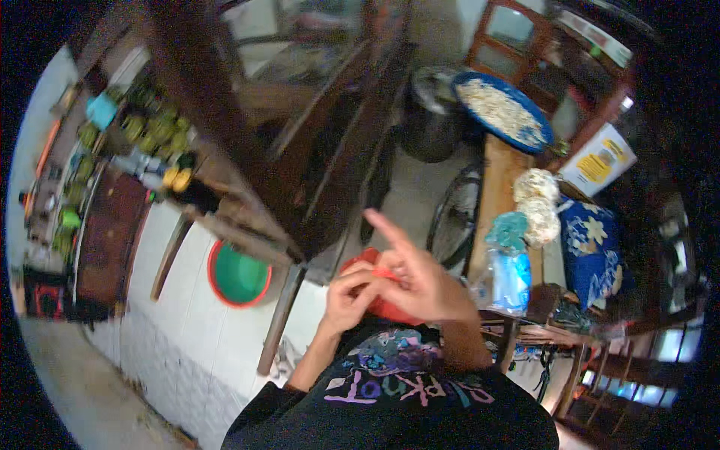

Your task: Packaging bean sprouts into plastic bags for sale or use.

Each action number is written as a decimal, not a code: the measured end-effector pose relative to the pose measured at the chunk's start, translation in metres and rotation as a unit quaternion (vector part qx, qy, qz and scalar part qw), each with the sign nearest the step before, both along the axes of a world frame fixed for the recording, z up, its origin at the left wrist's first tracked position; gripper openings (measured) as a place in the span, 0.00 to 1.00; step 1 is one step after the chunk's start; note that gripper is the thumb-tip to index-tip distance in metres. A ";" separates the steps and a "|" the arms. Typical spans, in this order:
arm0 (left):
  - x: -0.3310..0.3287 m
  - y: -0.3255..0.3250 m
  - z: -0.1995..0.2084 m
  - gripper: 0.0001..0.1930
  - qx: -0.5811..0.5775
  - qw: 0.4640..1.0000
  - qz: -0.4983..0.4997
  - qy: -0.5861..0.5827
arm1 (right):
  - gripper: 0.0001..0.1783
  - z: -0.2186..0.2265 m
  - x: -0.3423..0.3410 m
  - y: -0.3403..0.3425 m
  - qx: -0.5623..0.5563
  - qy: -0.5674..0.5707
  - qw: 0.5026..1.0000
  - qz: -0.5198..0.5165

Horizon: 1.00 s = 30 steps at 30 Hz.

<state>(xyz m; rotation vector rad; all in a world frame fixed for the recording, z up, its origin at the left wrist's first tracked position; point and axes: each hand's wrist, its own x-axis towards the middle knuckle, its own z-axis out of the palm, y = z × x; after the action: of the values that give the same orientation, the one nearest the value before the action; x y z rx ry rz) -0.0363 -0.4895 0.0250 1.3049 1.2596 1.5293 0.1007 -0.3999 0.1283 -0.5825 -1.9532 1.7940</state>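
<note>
Close in front of my chest, my two hands meet over a red piece of thin material [397, 309] that looks like a plastic bag. My left hand [347, 297] is closed, its fingertips pinching the red material. Against it, my right hand [420, 281] grips the same material between thumb and bent fingers, while its index finger stretches out forward. A bit of red shows between the fingertips, and more hangs below and behind the hands. Its full shape is hidden by my hands, and the picture is slightly blurred.
To the right, a wooden bench [495, 176] bears a blue tray [546, 141] of pale pieces, whitish bundles [537, 206], a teal bundle [508, 231] and a clear-blue plastic pack [511, 281]. A green basin with red rim [240, 274] stands left on the tiles. Dark wooden beams [322, 150] rise ahead.
</note>
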 end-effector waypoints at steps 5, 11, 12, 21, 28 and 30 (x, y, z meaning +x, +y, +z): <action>-0.003 -0.084 -0.060 0.08 -0.151 0.955 -0.129 -0.219 | 0.39 -0.046 -0.014 -0.032 -0.040 -0.157 0.978 0.128; -0.045 -0.188 -0.077 0.11 -0.244 0.968 -0.053 -0.007 | 0.23 -0.147 -0.056 -0.122 0.049 -0.103 0.957 0.267; -0.054 -0.217 -0.096 0.11 -0.301 0.953 -0.043 -0.011 | 0.23 -0.156 -0.068 -0.139 0.045 -0.099 0.956 0.274; -0.089 -0.355 -0.118 0.06 -0.386 0.887 0.228 -0.112 | 0.13 -0.208 -0.148 -0.255 -0.020 0.020 0.946 0.323; -0.116 -0.351 -0.142 0.11 -0.346 0.848 0.367 -0.161 | 0.07 -0.224 -0.186 -0.287 -0.106 -0.096 0.947 0.288; -0.129 -0.341 -0.144 0.09 -0.332 0.862 0.348 -0.156 | 0.08 -0.221 -0.182 -0.285 0.047 -0.037 0.977 0.203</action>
<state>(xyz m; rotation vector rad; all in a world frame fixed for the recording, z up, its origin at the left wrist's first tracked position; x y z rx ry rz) -0.1658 -0.8304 -0.1194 0.1298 1.9117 1.4476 -0.0818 -0.6850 -0.0930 -0.2321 -2.3251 1.9182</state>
